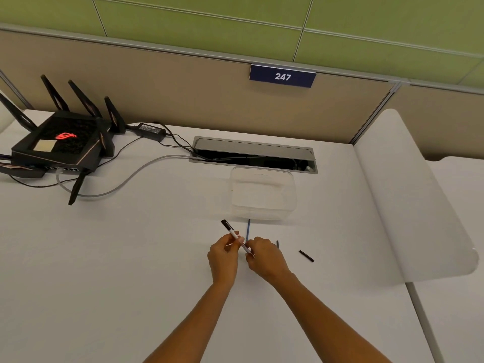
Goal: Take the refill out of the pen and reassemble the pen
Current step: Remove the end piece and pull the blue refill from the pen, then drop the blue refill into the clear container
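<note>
A white pen (232,232) with a black end slants up to the left above the white desk. My left hand (224,255) pinches its barrel near the middle. My right hand (264,256) grips the pen's lower end, which its fingers hide. A thin blue refill (248,229) lies on the desk just behind my hands, pointing away from me. A short black pen piece (306,256) lies to the right of my right hand. Another small dark piece (277,244) shows just past my right knuckles.
A clear plastic box (263,191) stands behind the refill. Behind it is an open cable slot (254,154) in the desk. A black router (56,145) with antennas and cables sits at the far left. A white divider panel (408,195) rises on the right.
</note>
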`<action>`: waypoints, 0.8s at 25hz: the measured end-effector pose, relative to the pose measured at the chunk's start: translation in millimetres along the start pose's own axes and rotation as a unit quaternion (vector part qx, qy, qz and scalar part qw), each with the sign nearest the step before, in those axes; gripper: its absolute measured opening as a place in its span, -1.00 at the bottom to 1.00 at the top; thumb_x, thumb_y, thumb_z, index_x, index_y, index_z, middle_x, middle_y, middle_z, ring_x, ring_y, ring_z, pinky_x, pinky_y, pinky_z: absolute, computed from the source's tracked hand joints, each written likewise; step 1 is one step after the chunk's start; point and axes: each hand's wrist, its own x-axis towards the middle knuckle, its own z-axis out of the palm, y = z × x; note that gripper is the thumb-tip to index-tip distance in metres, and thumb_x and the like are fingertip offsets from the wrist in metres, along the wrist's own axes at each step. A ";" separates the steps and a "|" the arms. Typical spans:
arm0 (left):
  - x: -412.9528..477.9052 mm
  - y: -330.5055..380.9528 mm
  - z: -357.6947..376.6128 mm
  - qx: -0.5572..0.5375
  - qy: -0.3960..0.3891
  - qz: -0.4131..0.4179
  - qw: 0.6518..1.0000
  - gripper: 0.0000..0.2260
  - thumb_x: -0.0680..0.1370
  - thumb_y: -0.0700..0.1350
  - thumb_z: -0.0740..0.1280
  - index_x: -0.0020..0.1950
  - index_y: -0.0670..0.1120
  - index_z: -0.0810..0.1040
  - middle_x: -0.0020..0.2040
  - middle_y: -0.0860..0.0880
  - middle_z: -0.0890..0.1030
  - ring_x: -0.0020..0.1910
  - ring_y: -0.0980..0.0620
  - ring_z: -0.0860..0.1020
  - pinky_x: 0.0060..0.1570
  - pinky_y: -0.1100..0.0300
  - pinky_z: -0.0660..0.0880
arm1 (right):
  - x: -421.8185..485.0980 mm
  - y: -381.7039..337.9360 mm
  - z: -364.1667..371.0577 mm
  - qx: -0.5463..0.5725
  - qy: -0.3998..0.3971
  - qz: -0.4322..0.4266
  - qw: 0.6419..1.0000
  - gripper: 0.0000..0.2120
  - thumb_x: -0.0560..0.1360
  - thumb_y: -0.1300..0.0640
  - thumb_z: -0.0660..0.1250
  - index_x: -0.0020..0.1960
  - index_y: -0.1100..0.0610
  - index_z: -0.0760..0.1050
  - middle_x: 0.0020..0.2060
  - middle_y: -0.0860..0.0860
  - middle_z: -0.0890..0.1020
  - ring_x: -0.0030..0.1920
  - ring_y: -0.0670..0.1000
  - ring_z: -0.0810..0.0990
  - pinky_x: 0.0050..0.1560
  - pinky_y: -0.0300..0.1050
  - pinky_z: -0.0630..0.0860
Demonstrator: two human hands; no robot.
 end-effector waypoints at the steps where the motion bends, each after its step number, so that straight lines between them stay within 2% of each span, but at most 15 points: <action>1: 1.4 1.4 0.3 -0.010 0.013 -0.015 1.000 -0.79 0.49 -0.11 0.41 0.10 -0.13 0.67 -0.03 -0.11 0.70 -0.06 -0.01 0.63 0.04 0.18 0.51 | 0.7 -0.2 0.6 -0.002 0.002 -0.003 1.000 -0.80 0.52 0.11 0.27 0.11 0.12 0.55 -0.01 0.09 0.62 -0.07 0.08 0.60 -0.02 -0.04 0.59; 4: 7.7 1.8 -2.1 -0.056 0.036 -0.046 0.997 -0.80 0.48 -0.13 0.43 0.07 -0.17 0.67 -0.07 -0.15 0.70 -0.07 -0.10 0.65 0.08 0.00 0.58 | 4.7 0.7 0.5 0.005 0.011 -0.014 1.000 -0.76 0.51 0.09 0.29 0.15 0.11 0.55 0.02 0.08 0.62 -0.03 0.06 0.58 -0.01 -0.08 0.57; 6: 11.9 -0.2 -6.3 -0.088 0.054 -0.061 0.993 -0.80 0.47 -0.15 0.44 0.05 -0.19 0.67 -0.09 -0.15 0.70 -0.09 -0.10 0.66 0.06 -0.01 0.60 | 7.7 2.3 -2.6 0.029 0.015 -0.016 0.999 -0.72 0.48 0.03 0.32 0.16 0.10 0.55 0.02 0.06 0.62 -0.02 0.04 0.58 -0.02 -0.09 0.54; 9: 18.3 -4.2 -16.0 -0.130 0.087 -0.088 0.984 -0.84 0.46 -0.17 0.44 0.01 -0.19 0.67 -0.14 -0.15 0.69 -0.12 -0.10 0.65 0.04 -0.01 0.60 | 14.6 2.5 -8.1 0.097 0.036 0.005 0.995 -0.66 0.45 -0.10 0.35 0.09 0.11 0.59 -0.08 0.00 0.62 -0.11 -0.01 0.58 -0.07 -0.11 0.53; 13: 24.8 -5.8 -30.2 -0.196 0.109 -0.117 0.968 -0.92 0.45 -0.21 0.46 -0.07 -0.16 0.67 -0.20 -0.13 0.69 -0.17 -0.04 0.66 -0.02 0.06 0.61 | 33.8 1.7 -10.7 0.158 0.082 0.102 0.979 -0.82 0.50 0.03 0.33 -0.18 0.12 0.55 -0.26 0.00 0.54 -0.25 0.02 0.52 -0.22 -0.10 0.46; 15: 26.6 -6.0 -35.4 -0.212 0.113 -0.124 0.963 -0.88 0.44 -0.22 0.47 -0.05 -0.21 0.68 -0.19 -0.14 0.69 -0.19 -0.02 0.67 -0.05 0.12 0.62 | 44.2 1.2 -9.8 0.151 0.074 0.147 0.975 -0.78 0.50 0.09 0.33 -0.29 0.12 0.44 -0.30 0.04 0.53 -0.28 0.07 0.52 -0.25 -0.10 0.45; 17: 28.5 -4.9 -41.1 -0.229 0.120 -0.130 0.957 -0.82 0.43 -0.23 0.48 0.00 -0.25 0.67 -0.15 -0.17 0.69 -0.18 -0.03 0.67 -0.11 0.21 0.63 | 53.7 -1.6 -7.8 0.150 0.064 0.178 0.970 -0.75 0.50 0.11 0.33 -0.32 0.15 0.42 -0.32 0.08 0.55 -0.30 0.09 0.53 -0.26 -0.09 0.47; 20: 32.2 -4.0 -46.0 -0.238 0.128 -0.134 0.953 -0.80 0.43 -0.23 0.48 0.02 -0.26 0.67 -0.12 -0.19 0.69 -0.14 -0.07 0.68 -0.16 0.29 0.62 | 62.9 -7.0 -5.4 0.155 0.054 0.214 0.963 -0.79 0.48 0.08 0.36 -0.23 0.19 0.48 -0.27 0.11 0.58 -0.25 0.13 0.58 -0.28 -0.11 0.44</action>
